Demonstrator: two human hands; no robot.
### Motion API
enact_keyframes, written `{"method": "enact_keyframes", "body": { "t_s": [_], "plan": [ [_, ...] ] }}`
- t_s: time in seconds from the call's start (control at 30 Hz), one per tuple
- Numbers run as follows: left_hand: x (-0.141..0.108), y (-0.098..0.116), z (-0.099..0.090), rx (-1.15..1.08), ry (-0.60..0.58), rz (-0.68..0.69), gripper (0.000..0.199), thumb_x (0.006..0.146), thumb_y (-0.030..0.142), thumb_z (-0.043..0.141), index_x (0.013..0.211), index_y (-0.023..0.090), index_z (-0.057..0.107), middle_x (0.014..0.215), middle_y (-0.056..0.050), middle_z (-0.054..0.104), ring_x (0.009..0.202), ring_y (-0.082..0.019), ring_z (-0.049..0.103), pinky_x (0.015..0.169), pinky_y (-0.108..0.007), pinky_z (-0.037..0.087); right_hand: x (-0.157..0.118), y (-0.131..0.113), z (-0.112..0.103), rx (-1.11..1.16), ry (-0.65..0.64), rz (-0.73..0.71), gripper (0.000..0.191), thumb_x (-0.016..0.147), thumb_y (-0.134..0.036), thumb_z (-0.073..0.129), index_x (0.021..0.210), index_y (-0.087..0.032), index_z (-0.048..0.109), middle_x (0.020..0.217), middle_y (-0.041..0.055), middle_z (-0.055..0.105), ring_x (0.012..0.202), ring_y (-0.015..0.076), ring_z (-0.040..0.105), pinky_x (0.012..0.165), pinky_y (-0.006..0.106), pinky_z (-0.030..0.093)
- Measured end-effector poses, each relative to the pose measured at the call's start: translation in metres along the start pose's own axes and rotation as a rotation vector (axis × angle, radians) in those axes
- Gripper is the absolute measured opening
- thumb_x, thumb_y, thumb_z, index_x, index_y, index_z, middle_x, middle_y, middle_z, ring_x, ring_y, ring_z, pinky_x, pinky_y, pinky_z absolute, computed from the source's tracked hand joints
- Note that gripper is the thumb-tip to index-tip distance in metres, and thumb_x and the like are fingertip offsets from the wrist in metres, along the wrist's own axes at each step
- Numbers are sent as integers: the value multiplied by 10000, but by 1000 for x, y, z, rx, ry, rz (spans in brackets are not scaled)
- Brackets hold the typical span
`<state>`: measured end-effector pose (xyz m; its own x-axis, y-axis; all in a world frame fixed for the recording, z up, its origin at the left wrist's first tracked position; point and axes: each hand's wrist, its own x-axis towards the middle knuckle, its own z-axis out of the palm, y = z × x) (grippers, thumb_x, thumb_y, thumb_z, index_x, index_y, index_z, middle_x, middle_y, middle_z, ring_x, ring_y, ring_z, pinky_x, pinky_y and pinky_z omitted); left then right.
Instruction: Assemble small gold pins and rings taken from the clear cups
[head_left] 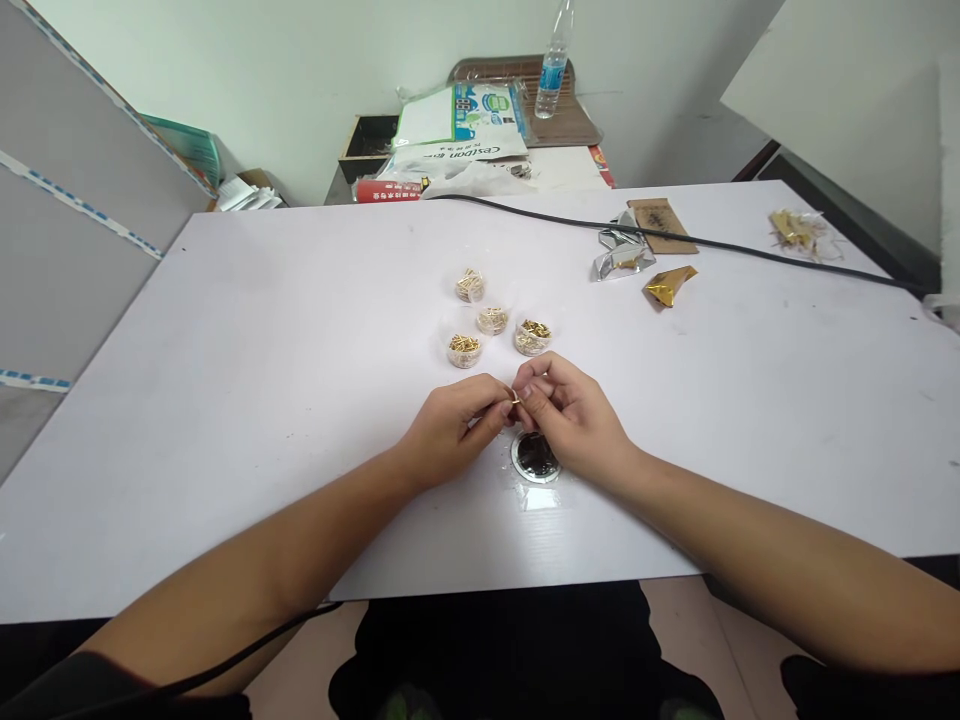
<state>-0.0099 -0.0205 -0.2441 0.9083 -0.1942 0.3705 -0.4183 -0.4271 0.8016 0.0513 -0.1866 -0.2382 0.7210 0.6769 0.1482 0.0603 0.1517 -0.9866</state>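
Observation:
My left hand [461,420] and my right hand [574,415] meet above the white table [337,330]. Between their pinched fingertips is a small gold-coloured metal piece [516,402], too small to name; both hands seem to grip it. Just below them lies a round dark disc with a pale rim [538,457], partly covered by my right hand. Beyond the fingers stand small clear cups of little gold-coloured pieces: a left cup [464,351], a middle cup [492,320], a right cup [532,337] and a far cup [470,285].
A black cable [540,213] crosses the table's far side. Near it lie silver foil packets [624,262], a gold foil piece [670,287], a brown card [663,226] and a clear bag [799,232]. Behind stands a water bottle [553,75]. A partition [67,210] borders the left.

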Motion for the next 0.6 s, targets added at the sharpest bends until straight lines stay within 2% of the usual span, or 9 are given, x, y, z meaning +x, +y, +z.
{"method": "enact_keyframes", "body": {
  "t_s": [0.13,0.37,0.6],
  "plan": [
    [-1,0,1,-33,-6,-42,193,988,220,479,902,148,635,886,-49,679,792,-122,629,736,-244,508,1,1,1,36,-4,33,369,916,-554,594,913,-204,479,559,-65,445,534,95,438,571,258,439],
    [1,5,3,-276,-19,-119,213,1001,234,469,894,131,621,852,-54,672,809,-108,651,764,-216,548,0,2,1,130,-7,80,330,919,-498,612,930,-200,470,560,-72,460,548,92,454,609,267,457],
    [3,7,3,-349,-31,-172,235,1007,251,466,881,116,611,852,-70,689,783,-105,642,752,-220,553,0,-1,2,157,24,112,224,935,-376,583,919,-190,458,542,-80,465,505,72,411,537,231,386]
  ]
}}
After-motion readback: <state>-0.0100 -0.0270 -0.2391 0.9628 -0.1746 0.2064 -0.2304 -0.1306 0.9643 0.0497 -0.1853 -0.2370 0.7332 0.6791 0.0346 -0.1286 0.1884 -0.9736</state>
